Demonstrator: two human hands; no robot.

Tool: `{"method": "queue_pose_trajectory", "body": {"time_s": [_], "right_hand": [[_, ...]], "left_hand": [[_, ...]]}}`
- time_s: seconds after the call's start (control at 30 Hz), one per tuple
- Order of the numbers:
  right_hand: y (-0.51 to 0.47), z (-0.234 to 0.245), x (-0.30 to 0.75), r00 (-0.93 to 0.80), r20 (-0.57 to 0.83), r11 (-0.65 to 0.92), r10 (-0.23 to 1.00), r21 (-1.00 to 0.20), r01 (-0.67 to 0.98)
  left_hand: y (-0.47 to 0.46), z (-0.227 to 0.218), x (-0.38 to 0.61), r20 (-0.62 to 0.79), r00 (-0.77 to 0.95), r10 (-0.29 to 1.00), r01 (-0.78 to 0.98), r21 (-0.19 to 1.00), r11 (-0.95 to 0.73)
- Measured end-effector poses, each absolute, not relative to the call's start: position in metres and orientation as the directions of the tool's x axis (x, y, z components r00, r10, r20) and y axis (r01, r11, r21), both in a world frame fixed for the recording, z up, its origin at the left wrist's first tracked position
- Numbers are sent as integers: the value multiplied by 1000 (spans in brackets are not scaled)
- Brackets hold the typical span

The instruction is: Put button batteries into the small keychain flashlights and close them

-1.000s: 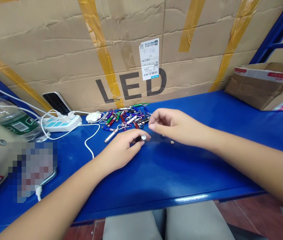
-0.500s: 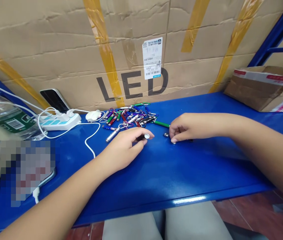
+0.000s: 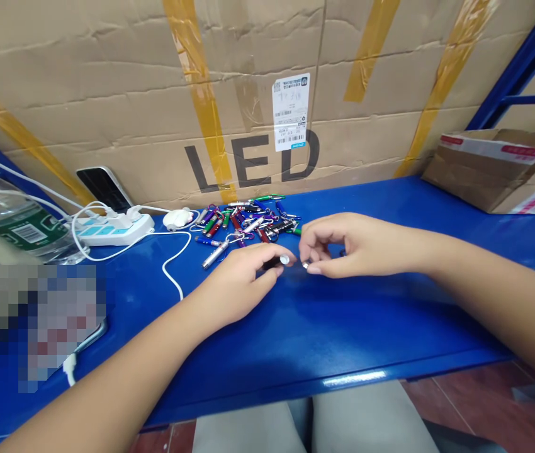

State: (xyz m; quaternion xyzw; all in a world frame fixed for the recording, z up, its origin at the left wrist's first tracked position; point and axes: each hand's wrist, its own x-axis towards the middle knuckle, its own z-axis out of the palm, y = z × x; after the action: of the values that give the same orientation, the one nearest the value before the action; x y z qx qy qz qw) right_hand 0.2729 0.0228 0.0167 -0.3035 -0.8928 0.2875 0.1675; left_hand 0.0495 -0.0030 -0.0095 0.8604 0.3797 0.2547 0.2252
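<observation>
My left hand point(image 3: 243, 280) is closed around a small black keychain flashlight point(image 3: 284, 259), its round silvery end facing my right hand. My right hand point(image 3: 331, 246) pinches a small shiny silver piece point(image 3: 305, 265) between thumb and fingertips, close to that end but apart from it; its exact kind is too small to tell. Behind the hands lies a pile of keychain flashlights point(image 3: 253, 220) in red, green, blue, purple, black and silver, several with clips. A silver keychain flashlight point(image 3: 215, 255) lies just beyond my left hand. Part of a green tube point(image 3: 297, 232) shows behind my right fingers.
Everything rests on a blue table point(image 3: 267, 352). To the left are a white power strip point(image 3: 116, 231) with cables, a plastic bottle point(image 3: 26, 229) and a phone point(image 3: 102, 187). A large cardboard box point(image 3: 371, 138) stands behind; a smaller open carton point(image 3: 479, 173) sits at right.
My right hand has lifted from the tabletop and moved left toward my left hand, with the small silver piece in its fingertips. My left hand keeps its grip on the flashlight.
</observation>
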Motion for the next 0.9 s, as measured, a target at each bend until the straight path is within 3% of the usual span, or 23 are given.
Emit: {"method": "queue_pose_trajectory", "body": {"time_s": [0.13, 0.43, 0.57, 0.77, 0.83, 0.9], "right_hand": [[14, 10, 261, -720, 335, 716, 608, -622, 316], [15, 0, 253, -675, 511, 839, 532, -423, 341], [15, -1, 253, -629, 499, 795, 595, -481, 370], [16, -6, 249, -549, 347, 586, 760, -731, 350], [20, -4, 252, -519, 343, 566, 783, -738, 367], [27, 0, 260, -501, 353, 590, 790, -660, 465]], "left_hand": [[-5, -9, 52, 251, 604, 757, 524, 590, -614], [-7, -9, 53, 198, 580, 790, 545, 626, -557], [-6, -10, 54, 185, 566, 804, 550, 642, -534], [-5, -11, 53, 179, 581, 794, 517, 672, -530], [-5, -11, 53, 169, 574, 801, 517, 684, -515], [-5, -13, 52, 162, 562, 811, 521, 692, -499]]}}
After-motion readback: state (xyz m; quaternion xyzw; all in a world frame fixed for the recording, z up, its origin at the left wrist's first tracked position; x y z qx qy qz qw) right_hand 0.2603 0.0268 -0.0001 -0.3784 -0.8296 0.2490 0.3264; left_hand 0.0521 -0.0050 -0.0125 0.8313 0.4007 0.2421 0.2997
